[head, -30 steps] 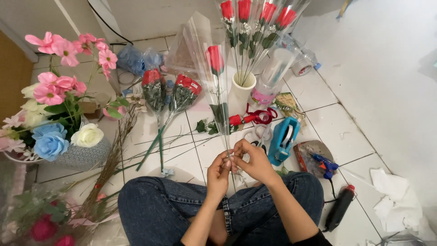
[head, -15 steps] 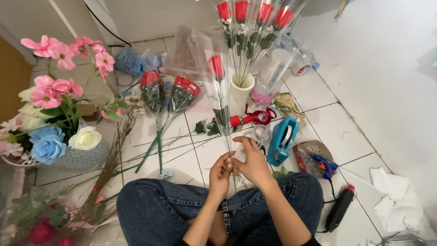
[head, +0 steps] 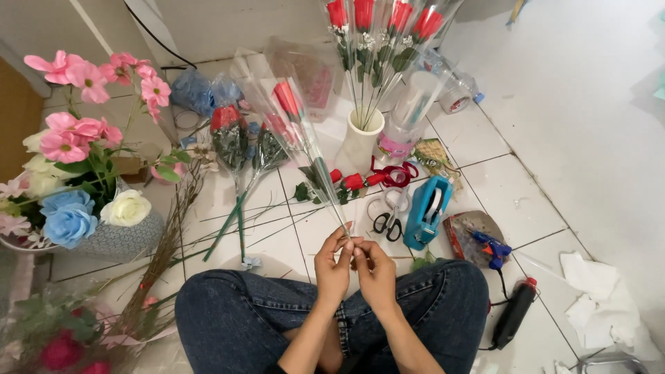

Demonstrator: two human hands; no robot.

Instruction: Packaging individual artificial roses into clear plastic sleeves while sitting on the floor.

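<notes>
Hands together at the bottom tip of a wrapped red rose.

Left hand (head: 333,266) and right hand (head: 375,271) both pinch the low end of the wrapped rose (head: 305,142), just above the knees. Compared with half a second ago, the rose now leans more to the far left, and the right hand has come lower, level with the left. Scissors (head: 388,216) and the blue tape dispenser (head: 426,211) lie unchanged at the right.

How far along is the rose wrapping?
Done: four sleeved roses stand in the white vase, two more lie on the floor. In hand: left hand and right hand pinch the base of another sleeved rose. Left: loose rosebuds beside the red ribbon.
</notes>
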